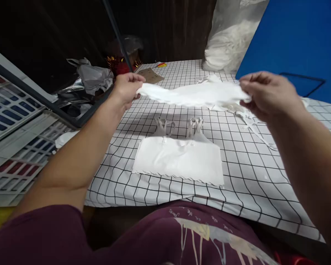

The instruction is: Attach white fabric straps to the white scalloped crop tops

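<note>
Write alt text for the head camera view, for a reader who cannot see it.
A person's left hand and right hand stretch a white garment between them above a table with a black-and-white grid cloth. A folded white garment with thin straps lies flat on the cloth below.

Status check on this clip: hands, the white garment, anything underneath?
Left hand and right hand each pinch an end of the white garment, stretched above the checked tablecloth. Folded white top lies flat beneath, apart from it.
</note>
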### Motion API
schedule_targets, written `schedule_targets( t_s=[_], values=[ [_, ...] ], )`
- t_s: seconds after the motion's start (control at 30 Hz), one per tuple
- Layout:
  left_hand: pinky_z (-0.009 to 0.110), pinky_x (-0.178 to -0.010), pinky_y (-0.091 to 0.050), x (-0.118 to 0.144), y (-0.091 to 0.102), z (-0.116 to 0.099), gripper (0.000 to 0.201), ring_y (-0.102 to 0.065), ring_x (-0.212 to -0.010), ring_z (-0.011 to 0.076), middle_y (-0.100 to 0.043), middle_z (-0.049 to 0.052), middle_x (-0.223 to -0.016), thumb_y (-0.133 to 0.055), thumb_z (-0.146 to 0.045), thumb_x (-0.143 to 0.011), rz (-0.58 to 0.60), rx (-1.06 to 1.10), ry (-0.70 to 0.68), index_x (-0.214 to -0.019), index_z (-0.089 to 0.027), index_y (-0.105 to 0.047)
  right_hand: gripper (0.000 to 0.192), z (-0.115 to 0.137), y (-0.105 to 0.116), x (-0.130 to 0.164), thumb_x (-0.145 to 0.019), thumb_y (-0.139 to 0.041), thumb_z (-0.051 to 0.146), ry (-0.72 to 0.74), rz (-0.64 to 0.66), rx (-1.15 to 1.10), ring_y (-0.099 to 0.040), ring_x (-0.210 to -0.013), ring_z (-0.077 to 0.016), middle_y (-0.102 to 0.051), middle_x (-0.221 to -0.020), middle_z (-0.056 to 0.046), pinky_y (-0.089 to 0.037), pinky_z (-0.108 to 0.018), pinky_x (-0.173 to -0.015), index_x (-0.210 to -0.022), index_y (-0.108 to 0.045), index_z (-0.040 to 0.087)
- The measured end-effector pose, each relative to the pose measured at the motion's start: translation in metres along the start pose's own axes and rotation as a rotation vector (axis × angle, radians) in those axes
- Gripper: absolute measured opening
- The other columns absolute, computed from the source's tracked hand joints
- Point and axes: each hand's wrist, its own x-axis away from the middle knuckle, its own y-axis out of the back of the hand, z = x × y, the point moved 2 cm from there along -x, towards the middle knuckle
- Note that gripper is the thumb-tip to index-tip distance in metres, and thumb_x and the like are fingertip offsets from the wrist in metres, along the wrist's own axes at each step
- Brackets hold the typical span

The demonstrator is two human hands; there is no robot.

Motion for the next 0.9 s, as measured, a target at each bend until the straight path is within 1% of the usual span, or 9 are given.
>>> schedule_targets(
  t_s=[0.03,0.13,0.23,0.3,0.43,0.53,0.67,0.83,0.9],
  values=[
    [0.020,-0.057,-0.048,0.017,0.010,0.014,0.013,-0.063,-0.071,0.0127,-0.065,0.004,-0.085,-0.063,-0.007,-0.076,0.014,-0.019,0.002,-0.086,-0.013,-0.068,0.021,-0.015,-0.004,0.018,-0.083,-0.070,0.034,-0.055,-0.011,-0.094,-0.062,-0.082,-0.0114,-0.067,-0.105,-0.005,-0.048,-0.026,-0.064,-0.100,-0.069,0.021],
    [0.022,-0.061,-0.051,0.079,0.034,0.069,0.018,-0.064,-0.075,0.0135,-0.068,0.005,-0.089,-0.069,-0.014,-0.070,0.107,-0.031,0.096,-0.088,-0.013,-0.070,0.024,-0.064,-0.018,0.080,-0.075,-0.078,0.040,-0.246,0.185,-0.159,-0.055,-0.061,-0.0097,-0.064,-0.080,-0.003,-0.050,-0.024,-0.052,-0.084,-0.068,0.020],
    [0.024,-0.065,-0.053,0.136,0.046,0.118,0.024,-0.064,-0.078,0.0153,-0.070,0.006,-0.093,-0.074,-0.027,-0.069,0.214,-0.058,0.259,-0.090,-0.014,-0.071,0.035,-0.101,-0.025,0.129,-0.072,-0.080,0.048,-0.390,0.308,-0.144,-0.050,-0.056,-0.0082,-0.058,-0.076,-0.001,-0.048,-0.023,-0.045,-0.085,-0.066,0.019],
    [0.024,-0.067,-0.052,0.158,0.049,0.133,0.027,-0.064,-0.080,0.0159,-0.069,0.006,-0.092,-0.074,-0.031,-0.069,0.230,-0.077,0.307,-0.089,-0.014,-0.071,0.041,-0.114,-0.025,0.145,-0.070,-0.081,0.052,-0.426,0.326,-0.144,-0.052,-0.058,-0.0081,-0.058,-0.083,-0.001,-0.050,-0.022,-0.046,-0.087,-0.065,0.018],
    [0.024,-0.066,-0.051,0.168,0.053,0.131,0.028,-0.064,-0.079,0.0157,-0.069,0.006,-0.096,-0.074,-0.033,-0.070,0.216,-0.097,0.271,-0.092,-0.016,-0.071,0.043,-0.114,-0.020,0.153,-0.068,-0.082,0.053,-0.422,0.315,-0.142,-0.057,-0.062,-0.0091,-0.059,-0.094,-0.003,-0.053,-0.022,-0.048,-0.088,-0.065,0.019],
    [0.023,-0.061,-0.048,0.169,0.057,0.126,0.030,-0.063,-0.072,0.0154,-0.069,0.006,-0.093,-0.072,-0.036,-0.072,0.236,-0.188,0.238,-0.095,-0.017,-0.070,0.044,-0.111,-0.019,0.156,-0.070,-0.080,0.055,-0.418,0.343,-0.101,-0.054,-0.055,-0.0085,-0.059,-0.085,-0.001,-0.052,-0.024,-0.048,-0.089,-0.064,0.019],
    [0.022,-0.055,-0.044,0.177,0.061,0.130,0.030,-0.062,-0.067,0.0160,-0.068,0.004,-0.083,-0.068,-0.040,-0.074,0.326,-0.357,0.261,-0.094,-0.017,-0.069,0.043,-0.110,-0.019,0.165,-0.081,-0.067,0.059,-0.381,0.459,0.128,-0.048,-0.050,-0.0096,-0.049,-0.063,0.004,-0.040,-0.022,-0.044,-0.098,-0.061,0.020],
    [0.023,-0.053,-0.044,0.184,0.069,0.133,0.036,-0.061,-0.062,0.0168,-0.067,0.002,-0.073,-0.062,-0.046,-0.080,0.372,-0.422,0.244,-0.102,-0.018,-0.066,0.040,-0.101,-0.010,0.163,-0.090,-0.057,0.058,-0.229,0.510,0.351,-0.042,-0.055,-0.0103,-0.046,-0.063,0.004,-0.036,-0.022,-0.049,-0.102,-0.061,0.021],
    [0.026,-0.054,-0.046,0.184,0.069,0.131,0.035,-0.059,-0.059,0.0164,-0.066,0.003,-0.077,-0.059,-0.045,-0.082,0.365,-0.534,0.161,-0.101,-0.018,-0.066,0.036,-0.096,-0.009,0.161,-0.092,-0.054,0.056,-0.189,0.538,0.475,-0.045,-0.054,-0.0118,-0.050,-0.063,0.003,-0.037,-0.024,-0.051,-0.101,-0.062,0.021]
  ],
)
